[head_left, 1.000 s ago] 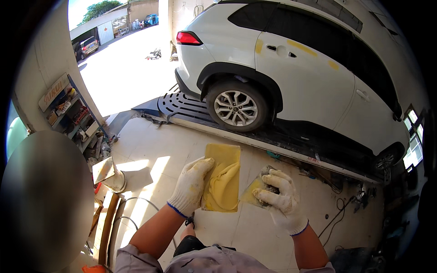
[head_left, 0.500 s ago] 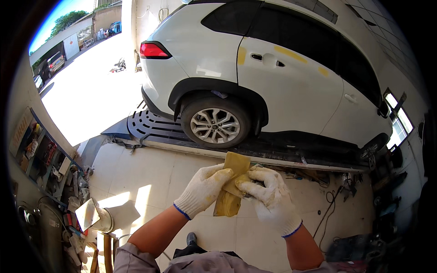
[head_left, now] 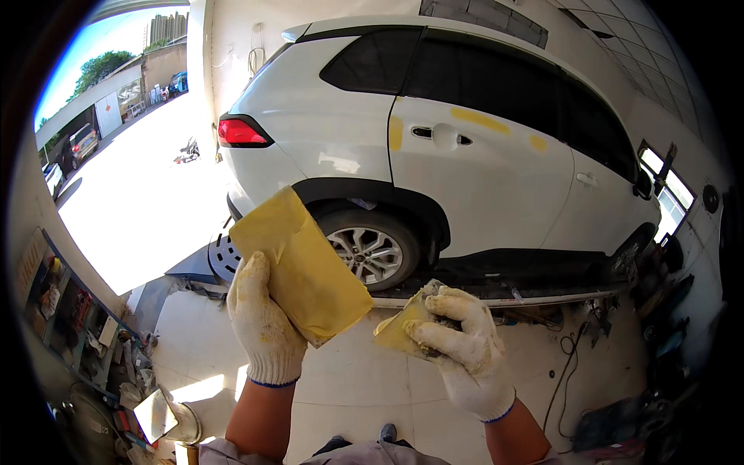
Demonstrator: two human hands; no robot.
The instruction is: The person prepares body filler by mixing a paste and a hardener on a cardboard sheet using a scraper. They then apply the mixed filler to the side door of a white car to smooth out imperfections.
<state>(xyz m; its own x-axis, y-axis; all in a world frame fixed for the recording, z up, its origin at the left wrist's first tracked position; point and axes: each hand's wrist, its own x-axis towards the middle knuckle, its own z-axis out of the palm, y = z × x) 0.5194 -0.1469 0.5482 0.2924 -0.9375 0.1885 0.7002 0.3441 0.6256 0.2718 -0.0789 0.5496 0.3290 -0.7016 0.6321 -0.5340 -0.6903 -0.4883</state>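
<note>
My left hand (head_left: 265,322), in a white knit glove, grips a flat rectangular putty board (head_left: 298,271) smeared with yellow filler. The board is tilted, its face toward me. In my gloved right hand (head_left: 469,349), fingers closed, is a smaller putty spreader (head_left: 409,329) coated with the same yellow paste. A short gap separates the spreader from the board's lower right corner. Beyond them stands a white car (head_left: 349,147); yellow filler patches (head_left: 480,121) show on its rear door around the opening where a handle would sit. The board hides part of the rear wheel (head_left: 368,252).
The car stands on a dark lift platform (head_left: 496,288) with a raised edge. At left are a cluttered shelf (head_left: 77,310) and a bucket (head_left: 182,422) with a flat sheet leaning over it. A cable (head_left: 570,364) lies on the floor at right.
The board and spreader, pressed together before, are now apart. My left hand has moved up and left with the board, turning its face toward me. The view has shifted.
</note>
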